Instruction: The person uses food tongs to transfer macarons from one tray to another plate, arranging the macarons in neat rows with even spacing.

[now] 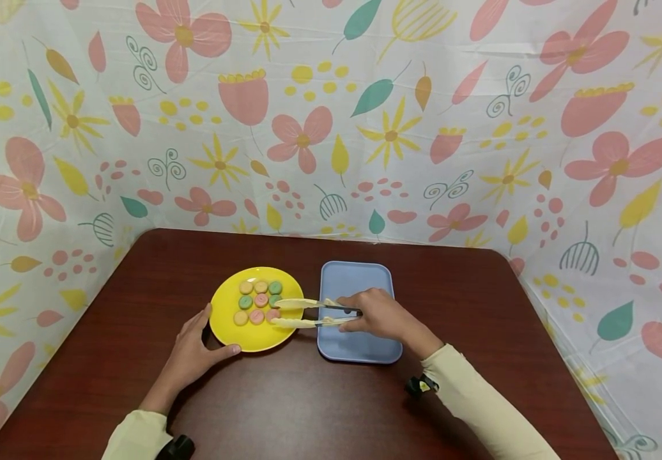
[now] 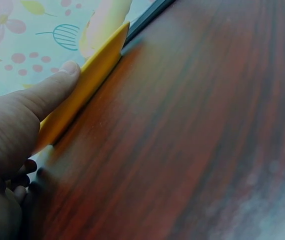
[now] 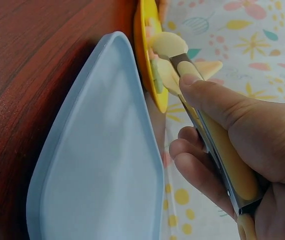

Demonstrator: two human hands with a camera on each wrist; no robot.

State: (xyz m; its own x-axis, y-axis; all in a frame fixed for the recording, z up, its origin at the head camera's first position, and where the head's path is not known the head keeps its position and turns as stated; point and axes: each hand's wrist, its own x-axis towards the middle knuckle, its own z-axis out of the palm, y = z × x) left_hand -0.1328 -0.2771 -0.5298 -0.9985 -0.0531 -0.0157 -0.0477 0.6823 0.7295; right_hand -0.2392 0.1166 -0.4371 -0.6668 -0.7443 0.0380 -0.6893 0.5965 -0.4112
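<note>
A yellow plate (image 1: 224, 335) holds several small round pieces like macarons (image 1: 261, 299), coloured pale yellow, green and pink and set in rows. My left hand (image 1: 193, 351) holds the plate's left and front rim, thumb (image 2: 65, 82) against its edge. With my right hand (image 1: 377, 313) I grip a pair of tongs (image 1: 302, 324) with cream tips and metal arms. The tips stand apart over the plate's right side, by the green and pink pieces of the right column. Whether they touch a piece I cannot tell. Beneath the right hand lies a blue tray (image 3: 97, 150).
Plate and tray stand side by side on a dark wooden table (image 1: 285, 402), a small gap between them. A flower-patterned cloth (image 1: 319, 204) hangs behind the table and along both sides. A dark strap device (image 1: 421, 386) sits on the right wrist.
</note>
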